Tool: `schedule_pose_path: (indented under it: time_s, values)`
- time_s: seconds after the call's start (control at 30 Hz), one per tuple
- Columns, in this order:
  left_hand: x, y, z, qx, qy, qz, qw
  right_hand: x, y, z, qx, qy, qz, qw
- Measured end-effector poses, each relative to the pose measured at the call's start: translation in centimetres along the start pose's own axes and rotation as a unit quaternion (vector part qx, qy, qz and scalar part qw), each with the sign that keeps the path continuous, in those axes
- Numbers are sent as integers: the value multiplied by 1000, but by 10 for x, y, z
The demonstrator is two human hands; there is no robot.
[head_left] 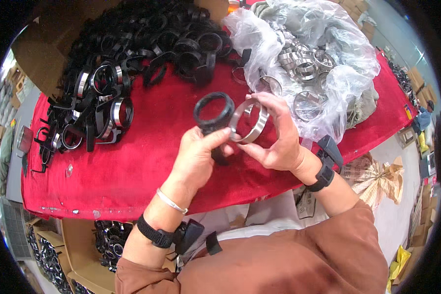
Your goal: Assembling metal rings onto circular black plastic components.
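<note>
Over the middle of the red-covered table (157,181), my left hand (197,153) grips a black ring-shaped part (214,110) by its lower stem, with the round opening upward. Fingers curved, my right hand (279,132) holds a shiny metal ring (250,122) by its rim. The two rings are side by side, their edges close together; whether they touch I cannot tell. My left thumb reaches to the metal ring's near edge. The stem of the black part is mostly hidden behind my left fingers.
A heap of black ring parts (181,46) covers the far left. Black parts fitted with metal rings (103,105) lie at the left. Loose metal rings (304,66) fill a clear plastic bag (350,39) at the far right. Below the table's near edge stands a cardboard box (83,250) with black parts.
</note>
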State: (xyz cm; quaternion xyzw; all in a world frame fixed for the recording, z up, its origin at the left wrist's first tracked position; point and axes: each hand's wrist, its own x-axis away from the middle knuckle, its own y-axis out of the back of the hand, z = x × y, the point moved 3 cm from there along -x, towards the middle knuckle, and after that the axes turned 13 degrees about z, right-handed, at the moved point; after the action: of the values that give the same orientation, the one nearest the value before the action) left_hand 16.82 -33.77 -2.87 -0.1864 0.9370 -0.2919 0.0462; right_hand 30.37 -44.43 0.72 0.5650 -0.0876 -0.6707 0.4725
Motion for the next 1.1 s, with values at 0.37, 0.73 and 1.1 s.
schedule_pose_path:
  time_s: [0.37, 0.73, 1.1]
  values:
    - [-8, 17, -43, -258, -97, -31, 961, 15, -19, 9, -210, -126, 65, 967]
    - [3, 8, -42, -276, -106, 13, 955, 14, -19, 15, -375, -327, 33, 867]
    - [11, 15, -40, -219, -51, -20, 974, -3, -13, 41, 99, -108, 202, 968]
